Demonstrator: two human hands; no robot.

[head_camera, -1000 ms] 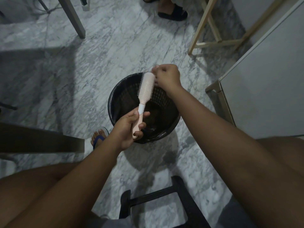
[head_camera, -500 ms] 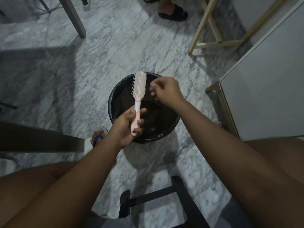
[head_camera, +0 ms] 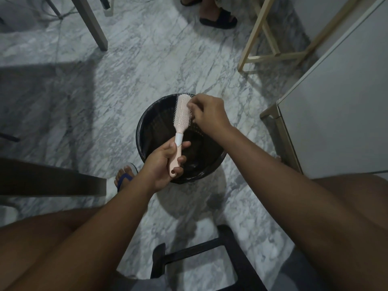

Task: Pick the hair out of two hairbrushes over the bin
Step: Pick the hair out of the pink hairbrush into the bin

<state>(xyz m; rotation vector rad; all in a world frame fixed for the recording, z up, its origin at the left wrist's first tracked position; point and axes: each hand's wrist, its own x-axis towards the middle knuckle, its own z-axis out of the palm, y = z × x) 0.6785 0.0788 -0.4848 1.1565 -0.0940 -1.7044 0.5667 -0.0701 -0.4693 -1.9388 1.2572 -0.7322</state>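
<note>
left hand [head_camera: 165,162] is gripping 1 hairbrush [head_camera: 182,114] by its handle, fingers clamped round it to steady the head | brush head is hovering bristles-up over the bin [head_camera: 139,133], so pickings should drop inside | right hand [head_camera: 210,114] is pinching at the bristles, fingertips bunched together; hair too fine to see

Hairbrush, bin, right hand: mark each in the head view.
hairbrush [head_camera: 182,111], head view, middle of the bristle pad
bin [head_camera: 152,124], head view, left inner wall
right hand [head_camera: 211,114], head view, back of the hand
</note>
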